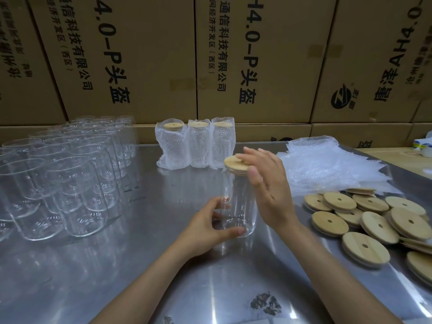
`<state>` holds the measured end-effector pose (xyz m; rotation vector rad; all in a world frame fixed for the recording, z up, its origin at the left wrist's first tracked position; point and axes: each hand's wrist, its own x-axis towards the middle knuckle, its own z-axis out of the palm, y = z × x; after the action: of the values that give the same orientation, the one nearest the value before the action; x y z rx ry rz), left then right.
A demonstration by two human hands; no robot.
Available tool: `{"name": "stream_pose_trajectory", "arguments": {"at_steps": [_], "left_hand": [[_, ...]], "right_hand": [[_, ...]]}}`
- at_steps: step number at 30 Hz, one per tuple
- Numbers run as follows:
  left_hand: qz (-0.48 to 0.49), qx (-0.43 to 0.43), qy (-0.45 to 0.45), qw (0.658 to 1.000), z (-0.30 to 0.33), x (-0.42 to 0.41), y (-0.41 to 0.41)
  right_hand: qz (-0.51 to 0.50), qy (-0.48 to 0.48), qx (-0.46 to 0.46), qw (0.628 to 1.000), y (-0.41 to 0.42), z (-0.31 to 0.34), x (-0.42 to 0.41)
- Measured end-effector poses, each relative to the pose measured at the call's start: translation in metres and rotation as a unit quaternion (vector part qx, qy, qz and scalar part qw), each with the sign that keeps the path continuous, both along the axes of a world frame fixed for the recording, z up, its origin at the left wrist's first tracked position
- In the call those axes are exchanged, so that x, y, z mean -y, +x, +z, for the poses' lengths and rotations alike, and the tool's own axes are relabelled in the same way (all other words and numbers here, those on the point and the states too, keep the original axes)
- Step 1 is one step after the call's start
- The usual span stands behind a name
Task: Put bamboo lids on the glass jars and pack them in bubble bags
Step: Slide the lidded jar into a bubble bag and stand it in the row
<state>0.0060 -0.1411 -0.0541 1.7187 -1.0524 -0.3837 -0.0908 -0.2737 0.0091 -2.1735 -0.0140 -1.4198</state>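
A clear glass jar (240, 202) stands upright in the middle of the steel table. My left hand (210, 230) grips its base, thumb in front and fingers behind. A round bamboo lid (235, 165) sits on the jar's mouth, slightly tilted. My right hand (268, 183) lies over the lid's right side with straight fingers, palm against its edge. Several loose bamboo lids (374, 220) with centre holes are heaped at the right. A stack of flat bubble bags (327, 167) lies behind them. Three lidded jars in bubble bags (198, 143) stand at the back centre.
Several empty glass jars (65, 178) crowd the left part of the steel table (140, 265). Stacked cardboard boxes (257, 59) wall off the back. A dark stain (266, 302) marks the table's near edge. A small white and blue object (423, 146) sits far right.
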Motion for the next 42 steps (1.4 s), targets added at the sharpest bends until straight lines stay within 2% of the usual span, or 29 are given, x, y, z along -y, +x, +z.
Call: {"name": "stream_pose_trajectory", "arguments": {"at_steps": [2, 4, 7, 10, 17, 22, 25, 29, 32, 35, 38, 40, 42], "left_hand": [[0.002, 0.002, 0.004, 1.0, -0.002, 0.0, 0.002], [0.004, 0.003, 0.008, 1.0, -0.002, 0.0, 0.002], [0.004, 0.003, 0.007, 1.0, -0.001, 0.0, 0.0], [0.006, 0.005, 0.008, 1.0, -0.001, 0.001, 0.001], [0.002, 0.0, 0.011, 1.0, -0.002, 0.0, 0.0], [0.005, 0.006, 0.012, 1.0, -0.003, 0.0, 0.0], [0.002, 0.008, 0.014, 1.0, -0.003, -0.001, 0.001], [0.001, 0.01, -0.001, 1.0, 0.0, -0.003, -0.002], [0.062, 0.026, -0.082, 0.994, 0.013, -0.003, -0.007], [0.173, 0.112, -0.196, 0.959, 0.029, -0.006, -0.008], [0.241, 0.2, -0.262, 0.913, 0.04, -0.014, -0.004], [0.255, 0.262, -0.288, 0.885, 0.044, -0.018, -0.001], [0.268, 0.325, -0.305, 0.854, 0.048, -0.021, -0.001]], "right_hand": [[-0.02, 0.116, -0.004, 0.993, 0.003, -0.008, 0.013], [-0.105, 0.165, -0.083, 0.977, 0.005, -0.017, 0.038], [-0.26, 0.086, -0.28, 0.92, 0.002, -0.038, 0.071], [-0.301, 0.077, -0.378, 0.872, 0.003, -0.049, 0.081], [-0.361, 0.017, -0.422, 0.832, 0.01, -0.048, 0.082], [-0.343, 0.026, -0.418, 0.841, 0.009, -0.052, 0.087], [-0.321, 0.058, -0.348, 0.879, 0.008, -0.05, 0.086], [-0.214, 0.165, -0.105, 0.957, 0.009, -0.03, 0.075], [-0.136, 0.175, 0.051, 0.974, 0.004, -0.011, 0.055], [-0.073, 0.13, 0.14, 0.979, -0.002, 0.005, 0.032], [-0.002, 0.073, 0.21, 0.975, -0.006, 0.015, 0.008], [0.034, 0.017, 0.227, 0.973, -0.005, 0.016, -0.004], [0.062, -0.026, 0.207, 0.976, -0.003, 0.012, -0.011]]}}
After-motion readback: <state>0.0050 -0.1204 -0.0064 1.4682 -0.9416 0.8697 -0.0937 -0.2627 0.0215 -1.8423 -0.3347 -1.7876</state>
